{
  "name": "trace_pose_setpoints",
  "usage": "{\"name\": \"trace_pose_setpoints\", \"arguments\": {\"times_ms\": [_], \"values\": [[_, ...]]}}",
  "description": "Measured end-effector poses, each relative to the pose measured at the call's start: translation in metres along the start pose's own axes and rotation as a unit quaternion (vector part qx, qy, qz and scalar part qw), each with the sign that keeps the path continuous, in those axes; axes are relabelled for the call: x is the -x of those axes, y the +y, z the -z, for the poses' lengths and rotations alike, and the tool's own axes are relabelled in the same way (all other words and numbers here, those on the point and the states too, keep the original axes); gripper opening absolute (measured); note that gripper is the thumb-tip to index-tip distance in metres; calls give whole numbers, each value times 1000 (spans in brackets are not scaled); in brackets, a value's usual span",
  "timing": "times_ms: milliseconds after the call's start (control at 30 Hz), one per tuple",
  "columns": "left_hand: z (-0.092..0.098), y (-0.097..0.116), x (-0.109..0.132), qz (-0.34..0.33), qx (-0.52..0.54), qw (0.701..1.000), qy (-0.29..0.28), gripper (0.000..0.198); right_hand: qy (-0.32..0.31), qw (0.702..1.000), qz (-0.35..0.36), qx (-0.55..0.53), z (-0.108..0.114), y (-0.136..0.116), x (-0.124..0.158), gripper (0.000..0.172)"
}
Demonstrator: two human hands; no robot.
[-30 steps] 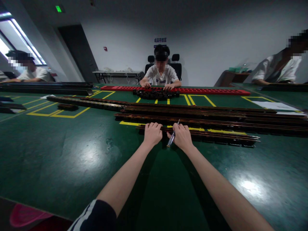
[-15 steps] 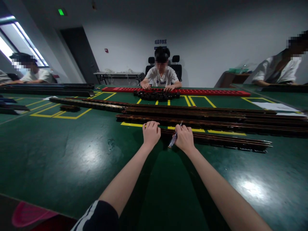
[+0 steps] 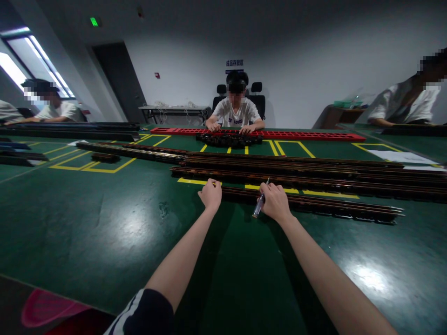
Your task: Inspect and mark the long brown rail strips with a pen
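My left hand (image 3: 210, 194) is curled shut at the left end of the nearest long dark rail (image 3: 331, 205), which lies across the green table (image 3: 104, 232). Whether its fingers grip the rail's end is hidden. My right hand (image 3: 275, 201) rests on the same rail a little to the right. It is closed around a small clear syringe-like tool (image 3: 260, 204) that slants up between thumb and fingers.
Several more long dark rails (image 3: 279, 167) lie behind, over yellow floor-style markings. A red perforated strip (image 3: 314, 136) and a pile of black parts (image 3: 226, 138) sit before a seated person opposite. Other people sit at far left and right. White papers (image 3: 398, 156) lie at right.
The nearest rail has slid to the right along the table. Both hands have moved with it, the right one further right, and my left hand is now at the rail's end.
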State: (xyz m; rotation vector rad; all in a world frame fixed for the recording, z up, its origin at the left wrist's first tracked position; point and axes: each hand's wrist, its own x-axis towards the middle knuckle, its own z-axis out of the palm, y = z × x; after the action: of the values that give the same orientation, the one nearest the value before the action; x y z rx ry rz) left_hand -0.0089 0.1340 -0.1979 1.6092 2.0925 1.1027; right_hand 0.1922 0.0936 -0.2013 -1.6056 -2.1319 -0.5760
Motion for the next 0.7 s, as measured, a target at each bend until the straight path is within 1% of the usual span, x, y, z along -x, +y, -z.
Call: {"name": "trace_pose_setpoints", "arguments": {"times_ms": [100,233,333,467,533,600,633,700], "values": [[2,2,1,0,-23,999,-29,25,-20,1000,21,-7,4,4,-1,15],[2,3,1,-11,-31,999,-42,26,-75,994,58,-50,13,13,-6,14],[2,3,1,-16,-24,999,-44,26,-122,987,56,-85,20,18,-10,17],[4,5,3,-23,-22,998,-57,28,-152,982,47,-106,28,22,-14,20],[5,6,3,-25,-27,997,-66,29,-178,976,31,-119,33,25,-18,20],[6,7,3,-20,-33,997,-71,31,-218,965,33,-143,40,28,-23,19],[7,8,3,-16,-35,997,-72,31,-226,960,32,-162,44,29,-26,19],[8,8,3,-12,-35,997,-72,32,-205,950,0,-237,52,31,-34,21]]}}
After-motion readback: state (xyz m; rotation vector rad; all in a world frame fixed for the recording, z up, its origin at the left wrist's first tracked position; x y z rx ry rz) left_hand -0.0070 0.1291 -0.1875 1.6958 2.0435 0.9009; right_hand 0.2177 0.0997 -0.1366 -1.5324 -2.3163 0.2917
